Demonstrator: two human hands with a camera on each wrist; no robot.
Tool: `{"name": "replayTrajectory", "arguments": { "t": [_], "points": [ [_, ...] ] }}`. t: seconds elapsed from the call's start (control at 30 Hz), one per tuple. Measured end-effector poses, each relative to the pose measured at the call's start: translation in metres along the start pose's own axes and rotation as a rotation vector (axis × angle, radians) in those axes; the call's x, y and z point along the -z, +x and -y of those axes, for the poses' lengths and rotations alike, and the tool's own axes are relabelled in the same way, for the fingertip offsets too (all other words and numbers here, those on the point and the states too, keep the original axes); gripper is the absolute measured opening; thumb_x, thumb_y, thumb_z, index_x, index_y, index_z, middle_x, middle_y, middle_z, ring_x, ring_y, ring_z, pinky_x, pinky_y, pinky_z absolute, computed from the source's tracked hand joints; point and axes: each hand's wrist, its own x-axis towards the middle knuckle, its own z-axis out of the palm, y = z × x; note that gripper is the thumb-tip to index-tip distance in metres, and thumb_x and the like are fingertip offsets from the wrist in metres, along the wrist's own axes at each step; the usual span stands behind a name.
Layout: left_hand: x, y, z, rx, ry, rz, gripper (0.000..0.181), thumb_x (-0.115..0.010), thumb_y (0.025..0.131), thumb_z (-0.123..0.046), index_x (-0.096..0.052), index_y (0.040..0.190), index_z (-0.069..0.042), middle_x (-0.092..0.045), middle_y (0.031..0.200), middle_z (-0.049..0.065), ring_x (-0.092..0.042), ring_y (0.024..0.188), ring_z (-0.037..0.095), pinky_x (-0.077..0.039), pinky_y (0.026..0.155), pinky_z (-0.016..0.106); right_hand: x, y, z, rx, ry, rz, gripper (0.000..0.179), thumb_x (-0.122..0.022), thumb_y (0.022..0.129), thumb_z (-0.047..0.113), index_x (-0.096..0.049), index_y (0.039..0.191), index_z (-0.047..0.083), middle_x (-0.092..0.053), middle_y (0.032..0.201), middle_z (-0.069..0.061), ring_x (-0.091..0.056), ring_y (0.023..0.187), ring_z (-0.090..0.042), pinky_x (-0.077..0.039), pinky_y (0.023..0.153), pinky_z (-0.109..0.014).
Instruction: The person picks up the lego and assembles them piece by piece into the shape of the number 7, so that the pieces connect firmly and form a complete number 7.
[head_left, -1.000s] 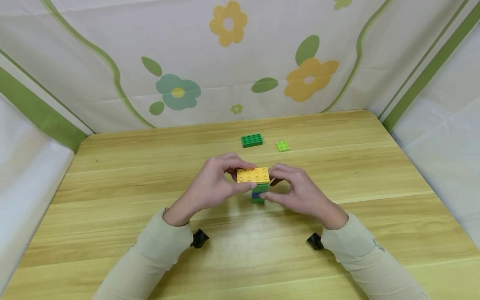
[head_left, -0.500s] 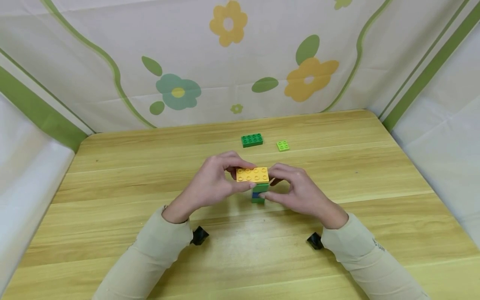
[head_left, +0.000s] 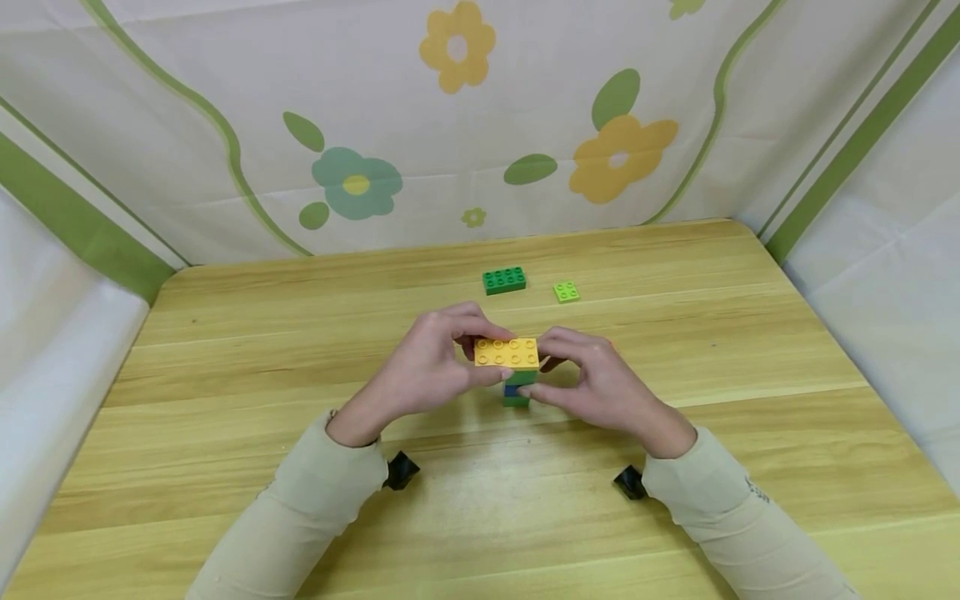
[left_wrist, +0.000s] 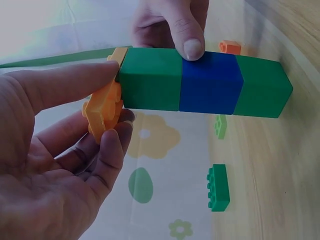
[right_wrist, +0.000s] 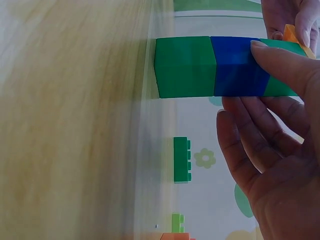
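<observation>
In the head view, my left hand (head_left: 431,367) pinches a flat yellow eight-stud toy brick (head_left: 507,354) between thumb and fingers. The yellow brick sits level at the top of an upright stack, one end over it and the rest jutting out left. An upper green brick (left_wrist: 151,80), a blue brick (left_wrist: 212,84) and a lower green brick (left_wrist: 262,87) make up the stack, which stands on the table. My right hand (head_left: 596,379) grips the stack from the right, its thumb on the blue brick. In the left wrist view, tubes show under the yellow brick's overhang.
Behind the hands on the wooden table (head_left: 300,317) lie a dark green eight-stud brick (head_left: 504,281) and a small lime four-stud brick (head_left: 566,292). An orange brick (left_wrist: 230,47) sits beyond the stack, mostly hidden in the head view. A flowered curtain (head_left: 465,125) borders the table's back.
The yellow brick, still in my left hand, has dipped very slightly at the stack's top. My right hand and the stack hold still.
</observation>
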Motion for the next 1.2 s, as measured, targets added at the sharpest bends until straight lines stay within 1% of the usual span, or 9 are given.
{"name": "replayTrajectory", "arguments": {
  "t": [0.37, 0.6, 0.77, 0.93, 1.13, 1.2],
  "points": [
    [-0.0012, 0.0000, 0.0014, 0.004, -0.007, -0.003, 0.035, -0.092, 0.084, -0.009, -0.083, 0.118, -0.008, -0.072, 0.100, 0.002, -0.060, 0.084, 0.018, -0.053, 0.073, 0.026, 0.0006, -0.0002, 0.0001, -0.010, 0.016, 0.004, 0.036, -0.090, 0.088, 0.014, -0.079, 0.123, 0.016, -0.076, 0.117, 0.004, -0.073, 0.103, -0.012, -0.065, 0.092, -0.036],
    [-0.0014, 0.0001, 0.0024, -0.019, -0.004, -0.005, 0.034, -0.092, 0.084, -0.008, -0.083, 0.117, -0.006, -0.073, 0.099, 0.004, -0.059, 0.083, 0.016, -0.053, 0.072, 0.025, 0.0001, -0.0001, -0.0006, -0.009, 0.022, 0.008, 0.036, -0.090, 0.089, 0.014, -0.078, 0.123, 0.016, -0.076, 0.118, 0.004, -0.073, 0.103, -0.012, -0.065, 0.092, -0.036],
    [-0.0028, 0.0009, 0.0034, -0.003, -0.010, -0.004, 0.034, -0.092, 0.084, -0.007, -0.083, 0.117, -0.007, -0.073, 0.100, 0.003, -0.060, 0.083, 0.018, -0.054, 0.073, 0.027, 0.0002, -0.0004, -0.0012, -0.020, 0.026, 0.013, 0.036, -0.090, 0.089, 0.015, -0.078, 0.124, 0.017, -0.076, 0.119, 0.005, -0.073, 0.103, -0.012, -0.064, 0.093, -0.036],
    [-0.0025, 0.0006, 0.0019, -0.005, -0.014, -0.001, 0.035, -0.092, 0.084, -0.007, -0.083, 0.118, -0.007, -0.073, 0.100, 0.003, -0.060, 0.084, 0.018, -0.054, 0.074, 0.027, 0.0004, -0.0005, -0.0004, -0.040, 0.031, 0.018, 0.037, -0.090, 0.089, 0.016, -0.078, 0.124, 0.018, -0.076, 0.119, 0.005, -0.073, 0.104, -0.011, -0.064, 0.093, -0.037],
    [-0.0025, 0.0001, 0.0031, -0.013, -0.020, -0.007, 0.034, -0.092, 0.084, -0.007, -0.083, 0.117, -0.006, -0.072, 0.098, 0.003, -0.059, 0.083, 0.017, -0.054, 0.073, 0.027, 0.0002, -0.0003, -0.0009, -0.050, 0.042, 0.027, 0.036, -0.089, 0.090, 0.015, -0.078, 0.124, 0.018, -0.076, 0.120, 0.006, -0.073, 0.104, -0.012, -0.064, 0.093, -0.041],
    [-0.0026, -0.0002, 0.0037, -0.018, -0.021, -0.008, 0.034, -0.092, 0.084, -0.006, -0.083, 0.117, -0.006, -0.072, 0.098, 0.004, -0.059, 0.083, 0.017, -0.055, 0.074, 0.031, 0.0002, -0.0004, -0.0014, -0.049, 0.039, 0.027, 0.036, -0.089, 0.090, 0.016, -0.078, 0.124, 0.018, -0.076, 0.120, 0.006, -0.073, 0.103, -0.011, -0.064, 0.093, -0.041]
  ]
}}
